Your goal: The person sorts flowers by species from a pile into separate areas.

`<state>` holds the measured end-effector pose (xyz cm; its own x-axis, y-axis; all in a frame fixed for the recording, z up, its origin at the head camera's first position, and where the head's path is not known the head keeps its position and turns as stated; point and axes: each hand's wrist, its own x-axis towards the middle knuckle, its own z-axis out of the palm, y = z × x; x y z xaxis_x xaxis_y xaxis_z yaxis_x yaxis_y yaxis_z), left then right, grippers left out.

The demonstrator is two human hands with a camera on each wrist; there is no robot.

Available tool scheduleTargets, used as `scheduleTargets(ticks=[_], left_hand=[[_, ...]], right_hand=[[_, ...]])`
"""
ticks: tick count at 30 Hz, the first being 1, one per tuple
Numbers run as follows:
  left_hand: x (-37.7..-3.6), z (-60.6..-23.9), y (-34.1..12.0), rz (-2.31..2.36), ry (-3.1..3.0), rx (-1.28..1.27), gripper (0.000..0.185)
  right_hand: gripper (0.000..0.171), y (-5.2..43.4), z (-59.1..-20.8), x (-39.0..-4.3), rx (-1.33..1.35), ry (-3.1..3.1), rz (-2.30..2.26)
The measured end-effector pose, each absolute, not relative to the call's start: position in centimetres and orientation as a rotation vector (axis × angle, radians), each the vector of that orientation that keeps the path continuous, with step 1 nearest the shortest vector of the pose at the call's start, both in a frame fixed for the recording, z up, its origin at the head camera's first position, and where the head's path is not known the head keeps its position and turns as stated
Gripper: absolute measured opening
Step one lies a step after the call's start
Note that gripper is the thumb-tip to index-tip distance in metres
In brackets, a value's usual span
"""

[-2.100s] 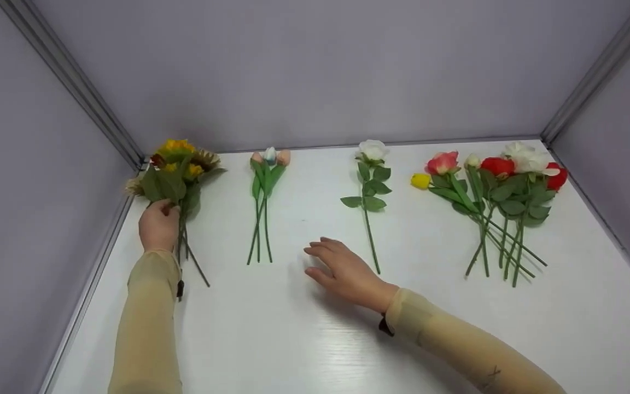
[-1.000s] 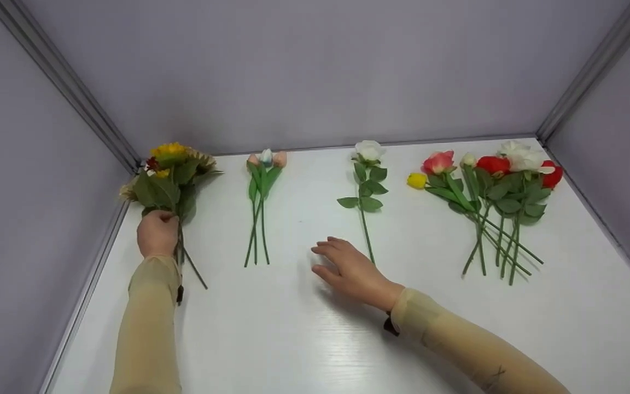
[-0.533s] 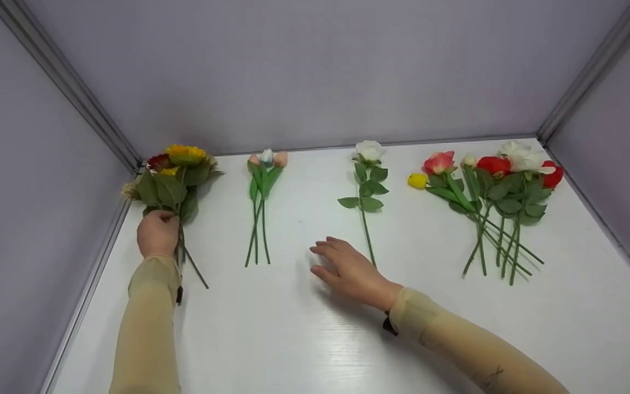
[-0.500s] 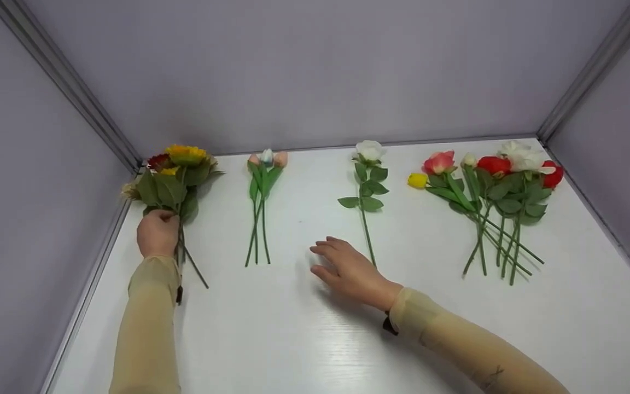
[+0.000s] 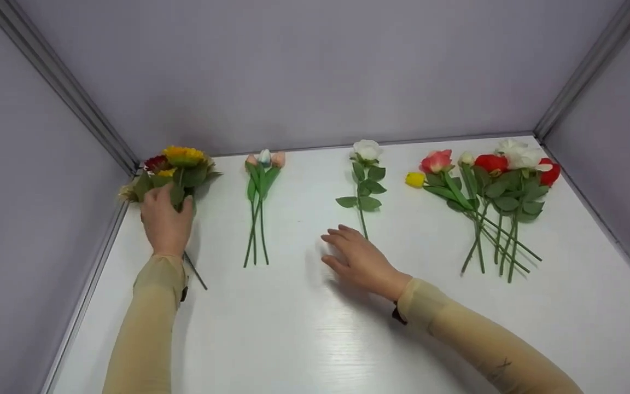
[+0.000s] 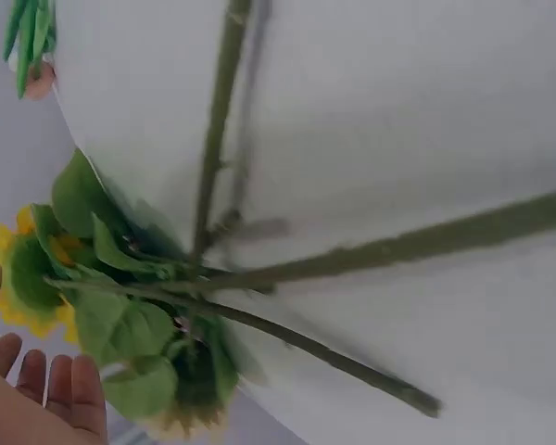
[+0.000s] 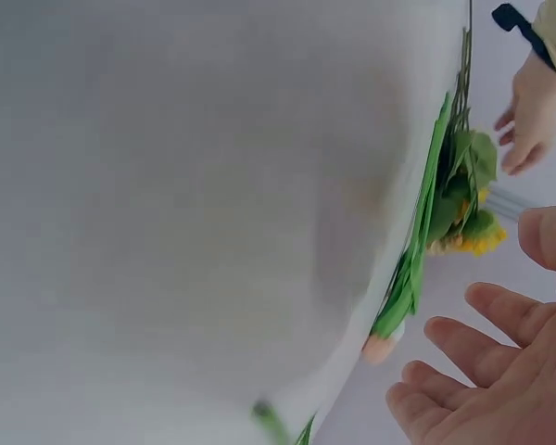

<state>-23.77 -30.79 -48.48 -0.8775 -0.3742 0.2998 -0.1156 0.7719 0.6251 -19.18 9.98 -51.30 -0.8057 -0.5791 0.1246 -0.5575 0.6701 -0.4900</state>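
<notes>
A bunch of sunflowers [image 5: 184, 157] in yellow, dark red and pale tan lies at the far left of the table, stems toward the person. Over its leaves is my left hand [image 5: 166, 221], fingers spread and relaxed; in the left wrist view the thumb and fingers stand apart, with no stem [image 6: 380, 248] between them. My right hand [image 5: 363, 260] hovers above the table with loosely extended fingers, holding nothing. It covers the lower stem of a single white rose [image 5: 367, 150] in the head view. The right wrist view shows its fingers [image 7: 473, 352] parted.
Three tulips [image 5: 260, 180], two peach and one white-blue, lie between the sunflowers and the white rose. At the right lies a mixed group with a pink rose [image 5: 436, 161], a yellow tulip [image 5: 415, 179], red flowers [image 5: 491, 163] and white ones. Grey walls [image 5: 315, 71] enclose the white table.
My left hand has let go of the sunflower stems, spread its fingers and risen over the leaves. The yellow sunflower head turned and shifted right earlier. My right hand has moved slightly right and away.
</notes>
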Motion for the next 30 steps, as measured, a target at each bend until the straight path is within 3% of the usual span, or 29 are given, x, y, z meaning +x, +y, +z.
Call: scheduleTargets(ticks=[8,18,30], left_hand=[[-24.0,-46.8,-20.7,-0.568,-2.748,-0.286,0.076],[-19.4,-47.9,-8.1,-0.246,-2.826,-1.024,0.082],[-15.4,-50.3,1.5,-0.086,-2.811,-1.409,0.079]], right_hand=[[0.052,15.8,-49.9,-22.8,-0.733,2.969,-0.761],[0.049,26.1,-49.7,-26.2,-0.337,3.103,-0.756],[0.034,35.1,-49.0,-27.1,0.122,3.021,-0.84]])
